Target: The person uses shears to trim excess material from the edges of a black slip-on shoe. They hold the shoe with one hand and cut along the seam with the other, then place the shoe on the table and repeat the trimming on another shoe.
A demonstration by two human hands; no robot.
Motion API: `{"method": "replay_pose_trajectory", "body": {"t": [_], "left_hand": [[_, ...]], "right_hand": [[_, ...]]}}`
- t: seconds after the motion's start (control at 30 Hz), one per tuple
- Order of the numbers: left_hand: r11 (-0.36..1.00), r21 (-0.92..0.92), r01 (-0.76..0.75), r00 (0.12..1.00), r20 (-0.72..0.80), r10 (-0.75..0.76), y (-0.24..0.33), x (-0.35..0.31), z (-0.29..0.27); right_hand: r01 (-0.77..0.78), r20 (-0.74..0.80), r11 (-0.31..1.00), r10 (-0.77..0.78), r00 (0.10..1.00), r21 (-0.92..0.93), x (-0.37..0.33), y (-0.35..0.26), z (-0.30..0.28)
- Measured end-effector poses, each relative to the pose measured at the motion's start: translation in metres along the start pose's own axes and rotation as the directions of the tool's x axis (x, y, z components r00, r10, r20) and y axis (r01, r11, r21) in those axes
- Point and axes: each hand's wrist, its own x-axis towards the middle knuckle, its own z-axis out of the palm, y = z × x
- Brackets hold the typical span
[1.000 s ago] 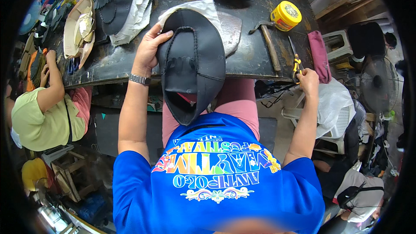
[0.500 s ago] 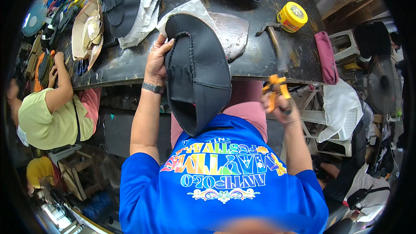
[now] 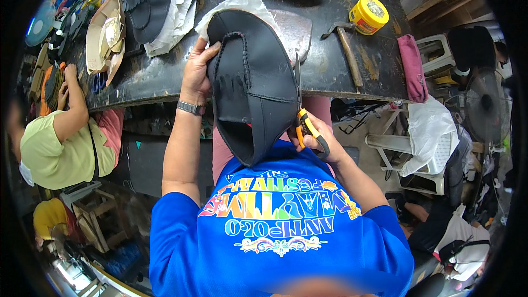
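Note:
A black leather shoe upper (image 3: 258, 77) with a braided seam and a small fringe is held up in front of me. My left hand (image 3: 198, 69) grips its left edge, thumb on top. Around the yellow-and-black handles of a pair of scissors (image 3: 303, 124) my right hand (image 3: 316, 138) is closed. The blades point away from me, along the right edge of the upper; whether they touch it I cannot tell. White lining or paper (image 3: 242, 1) shows behind the upper's far end. A similar black upper (image 3: 146, 5) lies at the far left of the table.
On the dark table (image 3: 330, 71) lie a hammer (image 3: 349, 55), a yellow tub (image 3: 368, 15), a flat grey slab (image 3: 294, 30) and a rolled maroon cloth (image 3: 412, 69). Cardboard pieces (image 3: 105, 38) sit at left. A person in a yellow-green shirt (image 3: 66, 148) works there. White plastic stools (image 3: 426, 151) stand at right.
My right hand has brought the scissors leftward to the right edge of the upper, blades now pointing away from me. The left hand still holds the upper, nearly in place.

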Motion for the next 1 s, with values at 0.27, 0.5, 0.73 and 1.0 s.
{"method": "replay_pose_trajectory", "body": {"t": [0.27, 0.5, 0.73, 1.0], "left_hand": [[1.000, -0.021, 0.008, 0.998, 0.059, -0.007, 0.001, 0.000, 0.003], [0.996, -0.090, 0.017, 0.994, 0.105, -0.007, 0.001, -0.004, 0.011], [0.996, 0.041, 0.078, 0.987, 0.138, -0.083, 0.006, -0.003, 0.014], [0.986, 0.157, 0.056, 0.995, 0.069, -0.068, 0.015, -0.003, 0.019]], "right_hand": [[-0.018, 0.044, 0.994, 0.013, 0.999, 0.110, -0.008, 0.007, 0.003], [0.001, 0.149, 0.990, -0.023, 0.989, 0.143, -0.003, 0.012, -0.004], [0.026, 0.132, 0.994, -0.039, 0.990, 0.103, 0.003, 0.011, -0.012], [-0.014, 0.057, 0.979, 0.003, 0.998, 0.205, -0.004, 0.012, -0.008]]}}
